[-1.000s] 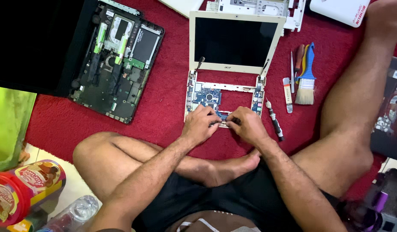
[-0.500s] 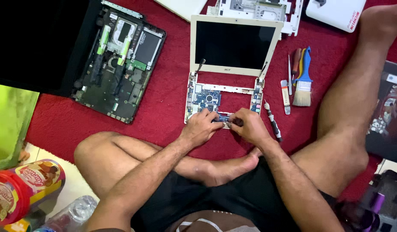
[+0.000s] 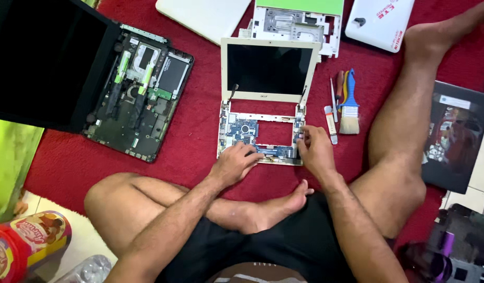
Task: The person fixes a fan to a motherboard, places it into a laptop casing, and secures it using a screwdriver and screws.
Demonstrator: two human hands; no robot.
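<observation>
So the small white laptop (image 3: 263, 112) sat open on the red carpet (image 3: 200, 120) right in front of the crossed legs, screen up at the far side, keyboard cover off and the blue motherboard (image 3: 242, 130) bare. Left hand (image 3: 234, 163) lay flat on the near edge of the board, fingers a bit spread, holding nothing that I could see. Right hand (image 3: 315, 152) was at the right near corner, fingertips bunched together down on the board by the hinge; couldn't tell if anything tiny was pinched in there.

Just right of the laptop were a paintbrush with a blue handle (image 3: 350, 107), a couple of screwdrivers (image 3: 337, 89) and a small white stick-shaped tool (image 3: 331, 123), all close to the right hand. To the left, well apart, a bigger black laptop (image 3: 132, 99) lay opened up, guts showing. At the far side, a white lid (image 3: 205, 15), a white frame with a green sheet (image 3: 299, 21) and a white case (image 3: 381, 23). Far right, a dark flat box (image 3: 454, 136). Near left corner had a round red and yellow snack tin (image 3: 27, 243) and a clear plastic bottle (image 3: 90, 270).
</observation>
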